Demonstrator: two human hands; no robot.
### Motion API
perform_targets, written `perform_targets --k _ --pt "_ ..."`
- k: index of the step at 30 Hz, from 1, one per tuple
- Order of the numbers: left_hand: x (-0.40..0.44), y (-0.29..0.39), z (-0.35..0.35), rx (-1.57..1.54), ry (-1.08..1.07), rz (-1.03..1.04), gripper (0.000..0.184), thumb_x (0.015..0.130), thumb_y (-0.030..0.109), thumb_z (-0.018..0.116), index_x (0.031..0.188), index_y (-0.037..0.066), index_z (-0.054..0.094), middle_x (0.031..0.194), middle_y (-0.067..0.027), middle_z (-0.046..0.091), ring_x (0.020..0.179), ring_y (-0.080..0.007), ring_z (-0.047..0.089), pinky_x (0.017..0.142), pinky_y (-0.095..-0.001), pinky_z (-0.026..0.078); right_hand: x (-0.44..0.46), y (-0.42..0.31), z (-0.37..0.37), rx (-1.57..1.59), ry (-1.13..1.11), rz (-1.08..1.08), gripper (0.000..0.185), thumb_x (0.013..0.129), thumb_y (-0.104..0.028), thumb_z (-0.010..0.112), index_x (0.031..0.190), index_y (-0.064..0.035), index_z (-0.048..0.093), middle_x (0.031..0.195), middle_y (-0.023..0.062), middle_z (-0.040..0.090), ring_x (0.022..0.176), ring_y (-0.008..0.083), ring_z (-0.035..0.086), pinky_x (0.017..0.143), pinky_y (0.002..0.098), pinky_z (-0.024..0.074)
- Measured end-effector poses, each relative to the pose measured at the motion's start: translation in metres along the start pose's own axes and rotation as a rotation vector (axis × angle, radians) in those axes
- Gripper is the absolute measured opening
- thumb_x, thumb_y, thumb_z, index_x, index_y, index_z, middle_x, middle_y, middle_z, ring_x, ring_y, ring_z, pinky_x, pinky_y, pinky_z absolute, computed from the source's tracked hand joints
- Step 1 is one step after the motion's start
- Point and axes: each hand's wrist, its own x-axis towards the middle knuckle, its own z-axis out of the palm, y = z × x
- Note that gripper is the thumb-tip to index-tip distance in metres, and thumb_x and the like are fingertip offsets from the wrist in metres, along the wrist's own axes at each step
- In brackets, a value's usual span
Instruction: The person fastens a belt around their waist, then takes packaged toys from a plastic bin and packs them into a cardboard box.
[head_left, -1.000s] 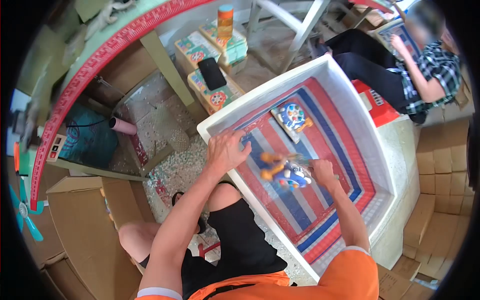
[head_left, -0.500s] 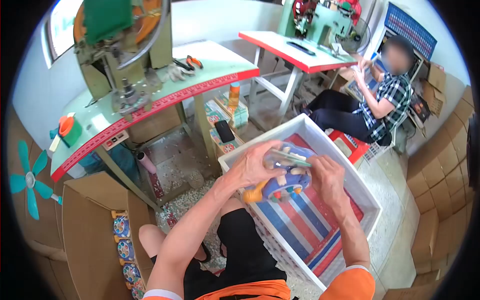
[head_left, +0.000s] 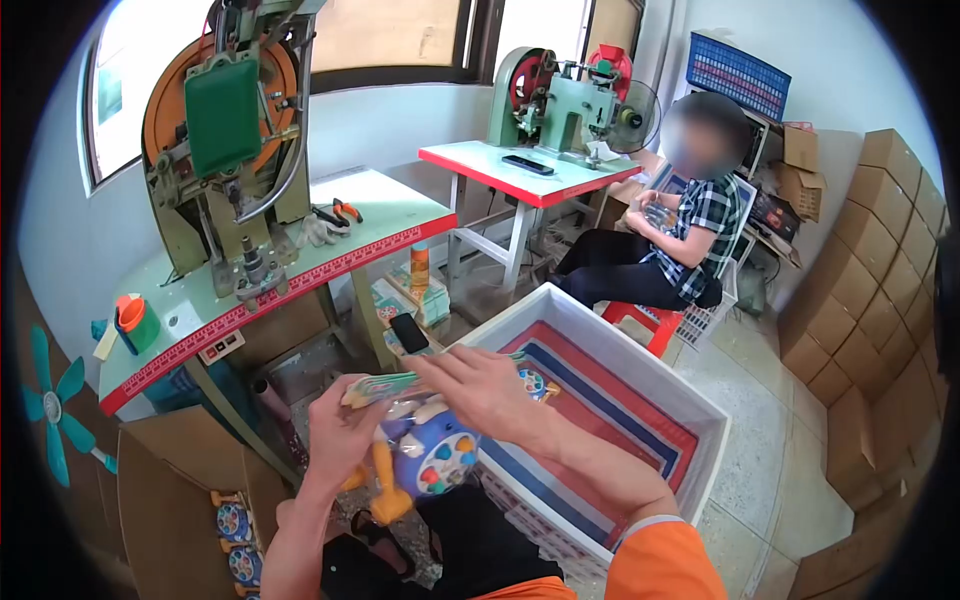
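A blue and yellow plastic toy with coloured knobs hangs in a clear bag in front of my lap. Along the top of the bag is a printed card, tilted and seen nearly edge-on. My left hand is closed around the card's left end. Over its right end lies my right hand, fingers bent across the card and thumb hidden beneath. Just beyond my right hand, a similar blue toy lies in the white crate, partly covered by the hand.
An open cardboard box with several packed toys stands at my left, near a teal fan. A press machine sits on the red-edged table. A seated co-worker handles something clear. Stacked cartons line the right.
The bagged toy has moved left and nearer, out from over the crate, with both hands. My right hand now lies across the card. My view has tilted up; the co-worker's hands are lower.
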Motion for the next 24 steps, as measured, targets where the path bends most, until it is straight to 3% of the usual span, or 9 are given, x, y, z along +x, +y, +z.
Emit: perform_targets --k 6,9,11,12,14,16,17,19,24 --pt "-0.022 -0.012 -0.026 0.009 0.171 0.058 0.02 0.093 -0.001 0.068 0.112 -0.001 0.062 0.1 -0.0028 0.068 0.092 -0.0088 0.063 0.081 -0.0257 0.053 0.017 -0.02 0.033 0.01 -0.118 0.016 0.067 0.069 -0.011 0.072 0.135 -0.0092 0.059 0.115 0.0046 0.066 0.1 0.0232 0.064 0.079 0.0366 0.0538" --pt "-0.024 -0.009 -0.033 0.011 0.287 0.016 0.019 0.094 0.001 0.068 0.112 0.0 0.062 0.1 -0.0024 0.068 0.09 -0.0085 0.062 0.081 -0.0253 0.052 0.033 -0.017 0.044 -0.036 0.136 -0.066 0.07 0.071 -0.013 0.075 0.138 -0.009 0.057 0.12 0.0073 0.065 0.11 0.0281 0.061 0.093 0.041 0.0492" --pt "-0.033 -0.005 -0.057 0.075 0.392 -0.032 0.019 0.094 0.002 0.068 0.112 0.0 0.062 0.1 -0.0021 0.068 0.09 -0.0084 0.062 0.081 -0.0251 0.051 0.032 -0.01 0.029 0.266 0.218 0.093 0.075 0.071 -0.019 0.082 0.14 -0.0081 0.055 0.124 0.0114 0.063 0.119 0.033 0.057 0.102 0.0456 0.0429" --pt "-0.036 -0.009 -0.065 0.075 0.416 0.012 0.019 0.095 0.004 0.067 0.113 0.0 0.062 0.1 -0.0019 0.068 0.09 -0.0083 0.062 0.081 -0.025 0.051 0.017 -0.005 0.037 0.228 0.242 0.27 0.082 0.07 -0.024 0.087 0.142 -0.0066 0.052 0.135 0.0137 0.058 0.128 0.0332 0.053 0.104 0.0455 0.0422" --pt "-0.042 -0.005 -0.081 0.056 0.477 0.053 0.017 0.096 0.006 0.068 0.111 0.001 0.062 0.099 -0.0014 0.068 0.09 -0.0078 0.061 0.082 -0.0255 0.051 -0.011 -0.002 0.05 0.418 0.29 0.567 0.079 0.083 -0.026 0.082 0.148 -0.0045 0.042 0.149 0.0156 0.046 0.135 0.0283 0.047 0.109 0.0436 0.0406" --pt "-0.049 0.005 -0.086 0.058 0.541 0.046 0.016 0.096 0.007 0.068 0.11 0.001 0.062 0.098 -0.001 0.068 0.09 -0.0074 0.061 0.082 -0.0261 0.05 -0.022 -0.008 0.075 1.169 0.337 0.852 0.068 0.09 -0.024 0.076 0.146 -0.0019 0.043 0.145 0.0148 0.05 0.131 0.0252 0.051 0.11 0.0417 0.0407" --pt "-0.049 0.007 -0.083 -0.043 0.516 0.042 0.017 0.096 0.006 0.068 0.111 0.001 0.062 0.1 -0.0013 0.068 0.091 -0.0075 0.061 0.083 -0.0257 0.05 -0.024 -0.016 0.087 1.196 0.325 0.841 0.068 0.09 -0.024 0.076 0.146 -0.0019 0.043 0.145 0.0148 0.05 0.131 0.0252 0.051 0.11 0.0417 0.0407" --pt "-0.06 0.005 -0.085 -0.143 0.494 0.022 0.017 0.097 0.006 0.067 0.112 0.0 0.062 0.101 -0.0016 0.068 0.092 -0.0076 0.061 0.084 -0.0254 0.05 -0.029 -0.036 0.098 1.577 0.261 1.122 0.054 0.096 -0.02 0.071 0.14 -0.0001 0.048 0.137 0.0115 0.058 0.124 0.0218 0.057 0.106 0.0382 0.044" --pt "-0.067 -0.003 -0.102 -0.234 0.436 0.041 0.026 0.097 0.006 0.066 0.12 0.0 0.057 0.107 -0.0038 0.067 0.096 -0.0093 0.063 0.087 -0.026 0.051 0.0 -0.064 0.108 1.456 0.338 0.933 0.047 0.097 -0.016 0.069 0.138 0.0009 0.051 0.124 0.0109 0.065 0.111 0.0187 0.064 0.097 0.0328 0.0507"
